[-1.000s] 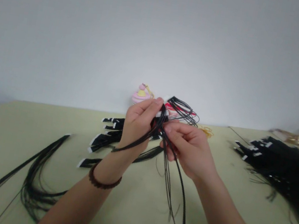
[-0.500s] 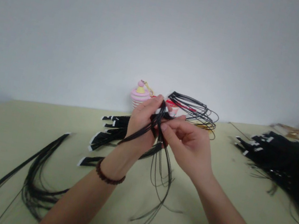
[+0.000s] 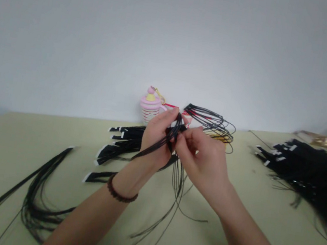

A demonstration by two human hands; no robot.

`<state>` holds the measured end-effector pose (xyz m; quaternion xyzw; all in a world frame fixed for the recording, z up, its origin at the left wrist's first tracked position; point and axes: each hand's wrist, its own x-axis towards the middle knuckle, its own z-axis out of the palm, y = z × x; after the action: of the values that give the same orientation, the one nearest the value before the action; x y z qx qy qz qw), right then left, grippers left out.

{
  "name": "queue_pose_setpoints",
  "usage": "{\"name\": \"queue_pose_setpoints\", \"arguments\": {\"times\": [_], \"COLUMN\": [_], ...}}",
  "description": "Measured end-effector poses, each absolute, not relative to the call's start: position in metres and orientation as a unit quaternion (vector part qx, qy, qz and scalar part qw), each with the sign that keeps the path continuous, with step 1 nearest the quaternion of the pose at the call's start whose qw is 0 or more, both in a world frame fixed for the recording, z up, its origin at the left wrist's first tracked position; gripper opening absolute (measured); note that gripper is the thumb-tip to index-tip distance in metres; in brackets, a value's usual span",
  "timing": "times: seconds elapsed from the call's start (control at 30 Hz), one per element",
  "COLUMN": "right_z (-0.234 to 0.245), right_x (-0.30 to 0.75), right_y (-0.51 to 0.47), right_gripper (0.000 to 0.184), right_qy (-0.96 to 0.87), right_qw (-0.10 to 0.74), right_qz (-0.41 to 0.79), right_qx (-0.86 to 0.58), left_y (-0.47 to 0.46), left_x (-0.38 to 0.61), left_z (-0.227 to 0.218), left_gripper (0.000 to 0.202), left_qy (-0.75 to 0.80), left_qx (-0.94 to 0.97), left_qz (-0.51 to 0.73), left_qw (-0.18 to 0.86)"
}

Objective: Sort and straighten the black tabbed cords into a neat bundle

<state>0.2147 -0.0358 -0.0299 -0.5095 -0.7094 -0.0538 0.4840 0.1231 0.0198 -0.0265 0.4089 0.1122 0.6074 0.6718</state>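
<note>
My left hand (image 3: 157, 138), with a dark beaded bracelet at its wrist, is closed around a bundle of thin black wires (image 3: 160, 143). The wires bend over the top of the fingers and trail back across the palm. Close against it, my right hand (image 3: 203, 156) pinches at the same bundle with thumb and forefinger. Loose wire ends (image 3: 177, 191) hang beneath the hands towards the table. Exactly which wires sit between the right fingertips is hidden. A looped fan of black wires (image 3: 213, 122) sticks out beyond the right hand.
Black wire bundles with white connectors (image 3: 125, 133) lie behind my left wrist. Another long bundle (image 3: 33, 197) curves at the left. A large black pile (image 3: 315, 169) covers the right of the pale green table (image 3: 17, 135). A pink striped cup (image 3: 149, 107) stands by the wall.
The hanging wire ends have swung and spread further left and right. My right fingers have shifted slightly at the bundle, and both hands stay together.
</note>
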Motion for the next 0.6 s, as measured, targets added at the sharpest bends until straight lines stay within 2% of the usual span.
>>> {"name": "queue_pose_setpoints", "arguments": {"times": [0.13, 0.3, 0.37, 0.43, 0.57, 0.6], "right_z": [-0.03, -0.028, -0.026, -0.021, -0.004, 0.001], "right_x": [0.216, 0.218, 0.22, 0.225, 0.245, 0.254], "right_y": [-0.036, -0.033, -0.034, -0.037, -0.051, -0.055], "right_gripper": [0.021, 0.005, 0.01, 0.014, 0.011, 0.01], "right_qy": [-0.712, -0.701, -0.698, -0.699, -0.683, -0.678], "right_qw": [0.439, 0.452, 0.472, 0.502, 0.561, 0.57], "right_qz": [-0.111, -0.071, -0.045, 0.009, 0.263, 0.295], "right_qx": [-0.537, -0.547, -0.536, -0.51, -0.386, -0.359], "left_y": [0.02, 0.022, 0.024, 0.025, 0.027, 0.027], "left_x": [0.125, 0.123, 0.119, 0.114, 0.107, 0.106], "left_z": [-0.026, -0.021, -0.018, -0.016, -0.013, -0.012], "left_gripper": [0.021, 0.021, 0.022, 0.025, 0.024, 0.023], "left_qy": [0.127, 0.184, 0.199, 0.186, 0.14, 0.142], "left_qx": [0.402, 0.322, 0.295, 0.282, 0.254, 0.25], "left_qz": [0.609, 0.579, 0.554, 0.538, 0.548, 0.549], "left_qw": [0.672, 0.726, 0.752, 0.772, 0.784, 0.785]}}
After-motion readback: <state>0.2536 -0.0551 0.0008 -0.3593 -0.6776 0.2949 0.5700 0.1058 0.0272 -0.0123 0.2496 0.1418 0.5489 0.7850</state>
